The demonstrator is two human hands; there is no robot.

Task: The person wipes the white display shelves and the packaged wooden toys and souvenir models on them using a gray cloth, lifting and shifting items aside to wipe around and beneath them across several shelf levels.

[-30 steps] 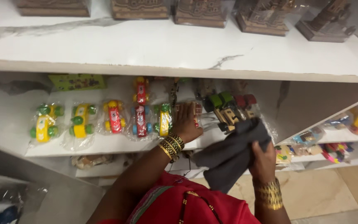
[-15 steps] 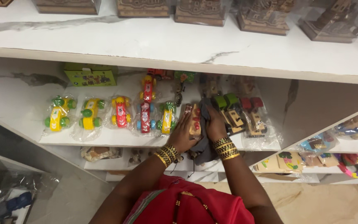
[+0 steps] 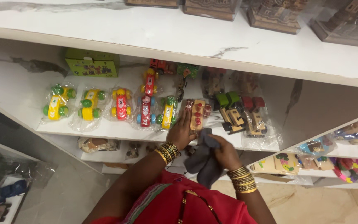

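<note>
Right hand [image 3: 225, 152] drawn back with grey cloth [image 3: 201, 164], left hand [image 3: 182, 132] on wrapped toy car [image 3: 197, 114]

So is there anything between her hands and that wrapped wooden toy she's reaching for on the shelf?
Nothing visible. The left hand already rests against the wrapped wooden toy on the white shelf. The right hand holds a grey cloth just below the toy, at the shelf's front edge. The neighbouring toy cars stand to the side.

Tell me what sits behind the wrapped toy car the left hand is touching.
Behind the wrapped toy car under the left hand, dark wrapped toys and a green patterned box stand toward the shelf's back. The upper shelf overhangs them, so their tops and the back wall stay hidden.
</note>
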